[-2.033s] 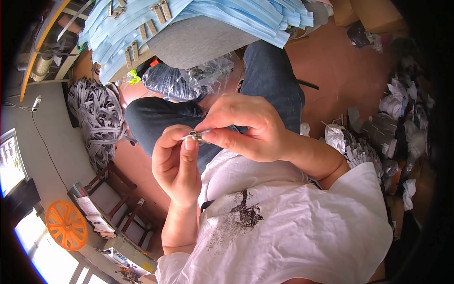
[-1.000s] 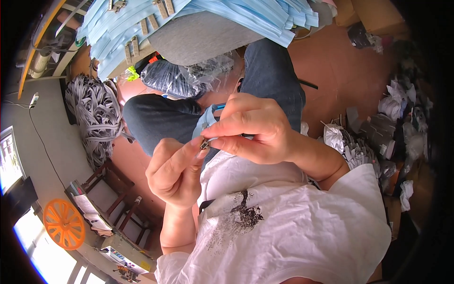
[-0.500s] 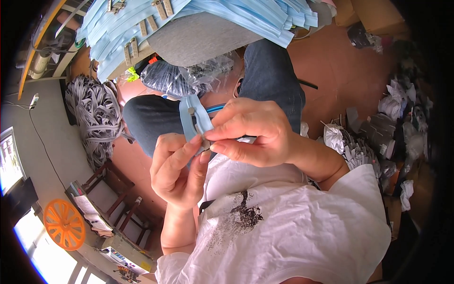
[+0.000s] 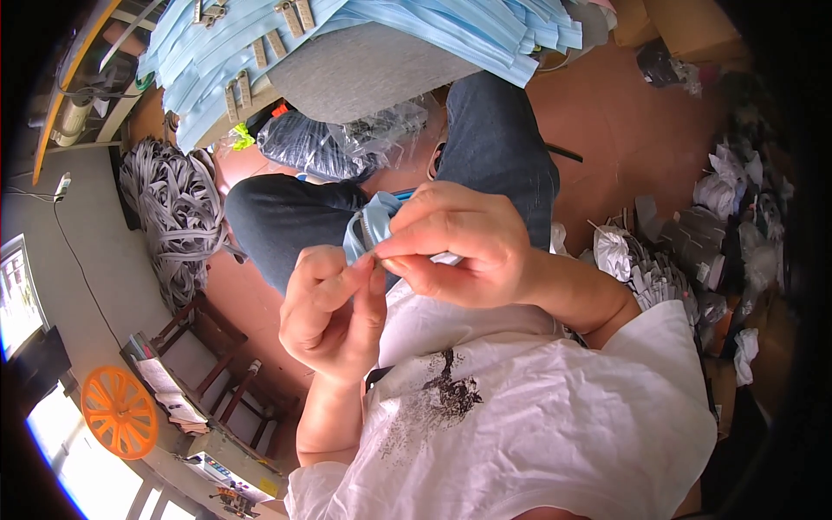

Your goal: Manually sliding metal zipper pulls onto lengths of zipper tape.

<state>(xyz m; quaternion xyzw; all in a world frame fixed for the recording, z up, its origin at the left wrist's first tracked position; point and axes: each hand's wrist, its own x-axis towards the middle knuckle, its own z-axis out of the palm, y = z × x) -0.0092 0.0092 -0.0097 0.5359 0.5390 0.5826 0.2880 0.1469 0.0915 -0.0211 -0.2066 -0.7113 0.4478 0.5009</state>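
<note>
A light blue zipper (image 4: 371, 227) is held between my two hands, just in front of my lap. Its tape curls into a loop, and a strip of teeth shows along it. My left hand (image 4: 334, 312) pinches its lower end between thumb and index finger. From the other side, my right hand (image 4: 468, 238) grips the same zipper, its fingertips almost meeting the left ones. The bit between the fingertips is hidden. Beyond my knees, many light blue zippers (image 4: 459, 30) lie spread over a grey surface (image 4: 364, 74), several with metal pulls (image 4: 260, 52).
Under the grey surface lies a clear plastic bag (image 4: 347, 143) with dark contents. A heap of grey strips (image 4: 173, 195) is on the floor to the left, near a dark wooden chair (image 4: 204, 342) and an orange wheel (image 4: 119, 412). Plastic-wrapped bundles (image 4: 693, 243) pile up at right.
The zipper's upper part has bent over and sunk toward my right hand, forming a tighter loop. My hands have stayed nearly in place, still pinching it.
</note>
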